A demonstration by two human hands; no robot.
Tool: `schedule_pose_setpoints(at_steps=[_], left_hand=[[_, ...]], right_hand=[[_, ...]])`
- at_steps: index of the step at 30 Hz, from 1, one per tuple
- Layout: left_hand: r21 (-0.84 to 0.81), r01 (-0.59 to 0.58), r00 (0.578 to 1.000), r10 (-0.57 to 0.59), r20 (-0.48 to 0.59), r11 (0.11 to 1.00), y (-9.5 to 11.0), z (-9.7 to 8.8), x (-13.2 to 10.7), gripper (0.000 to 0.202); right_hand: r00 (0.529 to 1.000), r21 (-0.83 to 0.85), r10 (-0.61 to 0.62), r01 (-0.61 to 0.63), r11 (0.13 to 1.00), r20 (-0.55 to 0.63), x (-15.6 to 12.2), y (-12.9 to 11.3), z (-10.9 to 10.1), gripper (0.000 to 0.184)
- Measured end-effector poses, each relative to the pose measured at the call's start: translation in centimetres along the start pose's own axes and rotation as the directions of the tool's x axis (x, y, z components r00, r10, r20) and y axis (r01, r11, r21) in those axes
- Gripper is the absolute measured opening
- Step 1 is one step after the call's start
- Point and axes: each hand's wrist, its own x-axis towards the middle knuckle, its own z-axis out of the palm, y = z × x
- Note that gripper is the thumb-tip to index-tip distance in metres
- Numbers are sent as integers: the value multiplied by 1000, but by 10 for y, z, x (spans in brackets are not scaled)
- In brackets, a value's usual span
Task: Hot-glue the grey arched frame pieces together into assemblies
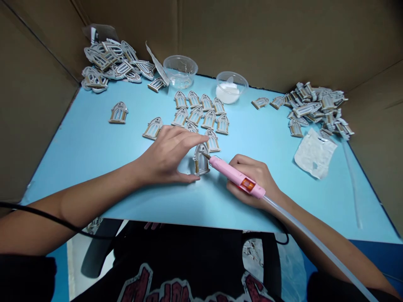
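Between the thumb and index finger of my left hand (pixel 171 157) stands a small arched window-shaped piece (pixel 202 161), white and grey with gold edges. My right hand (pixel 252 178) is wrapped round a pink hot glue gun (pixel 231 172), pen-shaped, with a clear glue stick (pixel 317 243) running out of its back end. The glue gun's metal tip meets the upper part of the arched piece, or is just in front of it. Several like pieces (pixel 208 119) lie in rows just beyond my left hand, which partly hides some of them.
Heaps of arched pieces lie at the back left (pixel 110 63) and right (pixel 317 107). Two clear plastic tubs (pixel 180 69) stand at the back, one holding white material (pixel 227 92). A stained white paper (pixel 315 154) and a loose glue stick (pixel 352 188) lie right. Cardboard walls (pixel 267 37) enclose the blue table (pixel 132 209).
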Motion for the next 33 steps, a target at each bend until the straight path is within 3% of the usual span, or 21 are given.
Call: schedule_pose_setpoints(at_steps=[10, 33], left_hand=[[2, -13, 999, 13, -46, 1000, 0, -1, 1, 78], [4, 15, 1000, -15, -19, 1000, -1, -2, 0, 78]], right_hand=[[1000, -8, 8, -8, 1000, -2, 1, -1, -1, 18], [999, -42, 32, -32, 999, -2, -1, -3, -2, 13]])
